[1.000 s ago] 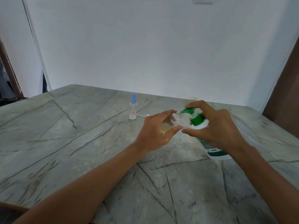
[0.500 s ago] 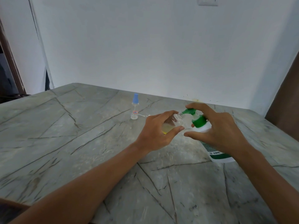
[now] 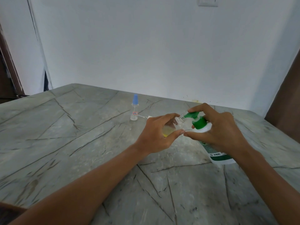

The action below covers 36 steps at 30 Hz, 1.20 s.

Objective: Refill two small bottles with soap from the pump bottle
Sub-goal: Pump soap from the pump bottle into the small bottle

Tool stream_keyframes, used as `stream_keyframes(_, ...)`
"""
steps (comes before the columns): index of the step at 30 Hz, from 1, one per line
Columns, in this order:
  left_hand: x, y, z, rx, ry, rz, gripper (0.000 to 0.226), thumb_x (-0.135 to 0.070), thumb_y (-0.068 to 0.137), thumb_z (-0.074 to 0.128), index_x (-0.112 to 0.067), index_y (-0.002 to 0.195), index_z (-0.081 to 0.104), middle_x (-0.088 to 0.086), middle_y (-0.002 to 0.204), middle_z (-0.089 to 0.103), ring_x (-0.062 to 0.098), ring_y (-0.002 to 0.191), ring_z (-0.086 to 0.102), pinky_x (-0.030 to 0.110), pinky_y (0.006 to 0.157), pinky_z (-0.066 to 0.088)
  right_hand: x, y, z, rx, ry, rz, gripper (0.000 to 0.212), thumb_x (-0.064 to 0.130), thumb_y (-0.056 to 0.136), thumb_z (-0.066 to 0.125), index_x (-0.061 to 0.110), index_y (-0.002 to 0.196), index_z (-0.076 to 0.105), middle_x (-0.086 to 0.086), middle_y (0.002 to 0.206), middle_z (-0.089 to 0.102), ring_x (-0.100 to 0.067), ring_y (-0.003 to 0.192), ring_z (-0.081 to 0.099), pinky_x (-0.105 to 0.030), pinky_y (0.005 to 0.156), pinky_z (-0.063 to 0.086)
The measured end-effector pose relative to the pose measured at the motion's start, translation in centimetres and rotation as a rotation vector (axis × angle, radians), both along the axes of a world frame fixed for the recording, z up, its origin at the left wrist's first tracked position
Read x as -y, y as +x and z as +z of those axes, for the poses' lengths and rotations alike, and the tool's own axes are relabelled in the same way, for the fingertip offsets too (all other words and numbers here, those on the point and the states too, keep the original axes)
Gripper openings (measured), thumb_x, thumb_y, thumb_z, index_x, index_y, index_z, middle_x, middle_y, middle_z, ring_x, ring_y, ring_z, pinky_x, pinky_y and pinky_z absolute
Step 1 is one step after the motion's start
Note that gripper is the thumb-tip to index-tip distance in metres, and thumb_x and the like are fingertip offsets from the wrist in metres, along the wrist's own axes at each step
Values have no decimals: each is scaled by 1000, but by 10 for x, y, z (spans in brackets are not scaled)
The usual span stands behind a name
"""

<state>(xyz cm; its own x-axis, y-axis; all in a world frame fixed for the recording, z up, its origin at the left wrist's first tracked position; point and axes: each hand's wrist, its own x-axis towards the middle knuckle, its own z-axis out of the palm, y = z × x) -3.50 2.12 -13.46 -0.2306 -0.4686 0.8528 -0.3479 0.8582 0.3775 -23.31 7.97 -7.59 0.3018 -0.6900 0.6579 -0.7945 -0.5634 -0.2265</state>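
My left hand grips a small clear bottle, tilted, with yellowish soap in its lower part and its open neck at the green pump spout. The white pump bottle with a green pump head stands on the table at the right. My right hand is wrapped round its neck, index finger lying over the pump head. A second small clear bottle with a blue cap stands upright farther back on the table, untouched.
The grey marble table fills the view, its far edge against a white wall. A small white cap with a thin tube lies beside the blue-capped bottle. A dark wooden panel rises at the right.
Both hands keep their hold with the small bottle's neck at the spout. The view has tilted up a little; the pump head looks slightly lower under my right index finger.
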Motion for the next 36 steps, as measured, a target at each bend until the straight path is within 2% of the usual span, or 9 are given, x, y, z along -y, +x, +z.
stream_keyframes(3,-1,1,2,-20,-4,2,45,-27,78,82,-6,114,67,0,91,74,6,80,69,19,75,55,2,-1,0,-45,15,-15,71,54,62,82,53,119,40,24,84,56,-4,64,64,-9,58,50)
stream_keyframes(5,-2,1,3,-19,-6,-3,44,-26,79,81,-5,115,66,1,92,74,7,81,68,18,75,55,3,-2,-1,-63,8,-12,78,56,61,82,55,124,36,20,92,60,-5,64,64,-10,53,50)
stream_keyframes(9,-2,1,3,-3,-14,-19,44,-23,80,80,-3,116,65,3,96,74,8,82,68,13,76,52,5,-5,-2,-53,0,19,77,59,60,80,57,122,34,18,96,64,-7,69,67,-11,61,53)
stream_keyframes(11,-2,1,4,-5,-16,-27,44,-22,80,80,-2,116,65,3,97,74,8,84,68,11,77,51,5,-6,-2,-28,8,39,76,56,59,83,56,120,37,19,94,65,-4,70,67,-9,66,52)
stream_keyframes(16,-2,2,3,17,-18,-32,43,-23,81,80,-1,116,65,3,96,74,8,82,68,11,75,51,4,-6,0,26,40,90,68,47,57,87,55,110,46,30,87,59,18,75,61,1,62,44)
stream_keyframes(20,-1,1,2,32,-21,-34,44,-23,81,80,-2,116,65,2,98,74,7,83,67,12,75,51,3,-6,1,51,62,98,65,43,56,89,53,104,47,31,82,56,25,77,57,3,61,42)
stream_keyframes(24,-2,0,3,21,-10,-41,42,-21,81,80,-2,115,66,2,98,74,5,82,66,9,75,49,2,-7,1,49,61,103,67,46,57,88,54,109,46,34,85,57,21,80,59,3,61,42)
stream_keyframes(29,-3,0,5,-16,-1,-50,43,-24,81,79,-2,116,65,2,98,74,7,83,69,14,76,52,3,-6,0,-27,29,76,81,60,59,80,67,123,31,30,95,59,-1,72,65,-2,66,47)
stream_keyframes(36,-4,0,5,-17,-4,-42,41,-20,80,81,-2,114,66,2,96,74,7,81,68,10,75,49,5,-6,1,-3,21,96,68,56,59,81,59,115,43,35,91,56,18,82,60,0,62,45)
